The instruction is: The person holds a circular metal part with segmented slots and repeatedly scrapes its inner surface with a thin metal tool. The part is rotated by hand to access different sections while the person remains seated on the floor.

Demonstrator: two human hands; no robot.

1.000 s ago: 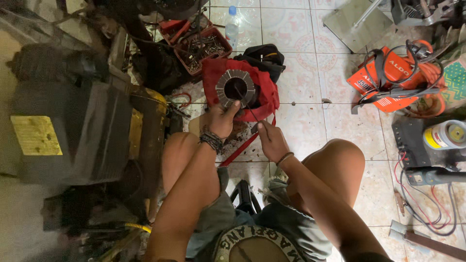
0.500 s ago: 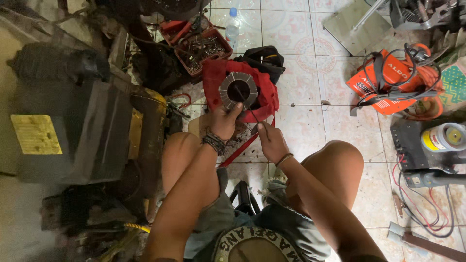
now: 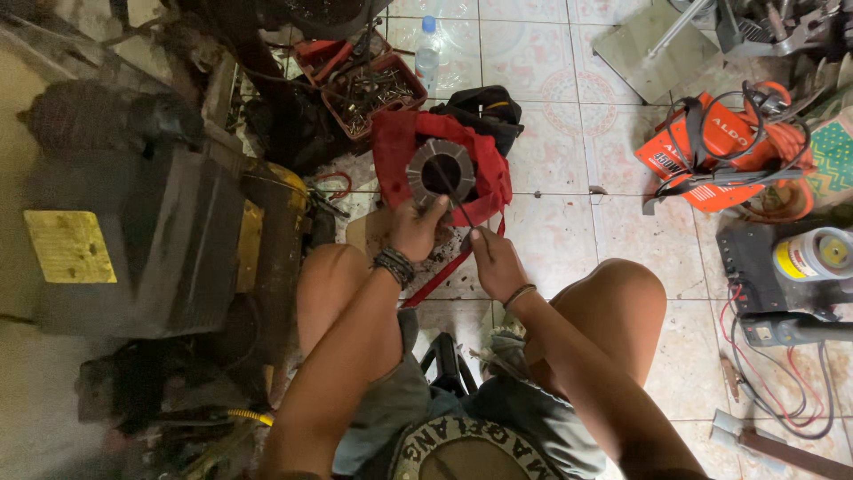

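The left hand (image 3: 414, 229) grips the near rim of a grey slotted metal ring (image 3: 441, 172), thumb on its face. The right hand (image 3: 498, 262) is closed around the near end of a thin dark rod (image 3: 453, 197) that slants up into the ring's central hole. The ring rests on a red cloth (image 3: 484, 173), which is the landmark for everything else.

Left of the red cloth stands a big dark machine housing (image 3: 169, 240) with a yellow plate (image 3: 60, 246) on its top. Right of the cloth, well apart across the tiled floor (image 3: 569, 213), lies an orange machine (image 3: 711, 151) wound with black cables. Nearer than that and further right, a black box (image 3: 755, 258) carries a white and yellow spool (image 3: 810, 253). Just behind the cloth sits a black bag (image 3: 484, 108), touching it. Behind the cloth to the left are red trays (image 3: 373, 89) full of small metal parts. Straight behind it, past the bag, a clear plastic bottle (image 3: 427, 52) with a blue cap stands upright. The person's bare knees flank the hands on the near side of the cloth.
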